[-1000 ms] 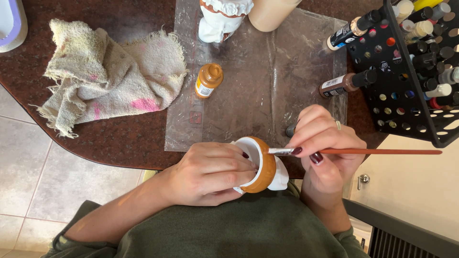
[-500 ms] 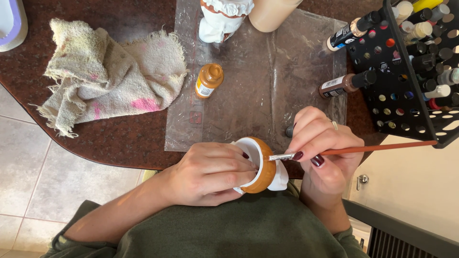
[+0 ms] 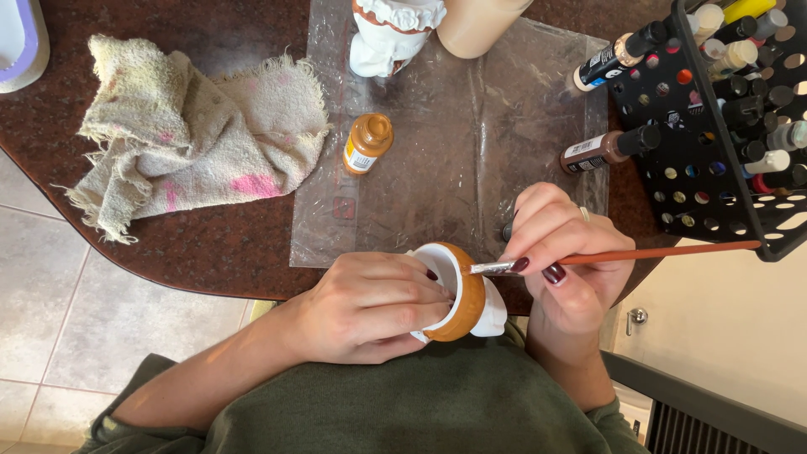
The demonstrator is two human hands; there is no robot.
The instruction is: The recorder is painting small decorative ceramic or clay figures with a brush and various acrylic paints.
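Note:
My left hand [image 3: 370, 307] grips a small white ceramic piece [image 3: 461, 290] with an orange-brown painted band, held at the table's near edge above my lap. My right hand [image 3: 567, 252] pinches a thin paintbrush [image 3: 647, 253] with a reddish handle. The brush's metal ferrule and tip rest against the piece's rim. An open bottle of orange-brown paint [image 3: 367, 143] stands on a clear plastic sheet [image 3: 437, 185] just beyond my hands.
A stained cream rag [image 3: 197, 134] lies on the dark table [image 3: 210, 244] at left. A black rack [image 3: 723, 126] of paint bottles stands at right, two bottles jutting out toward the sheet. A white ceramic figure [image 3: 391, 34] and a beige cup stand at the back.
The brush handle has tilted slightly, its far end rising a little. Both hands and the ceramic piece stay in nearly the same place.

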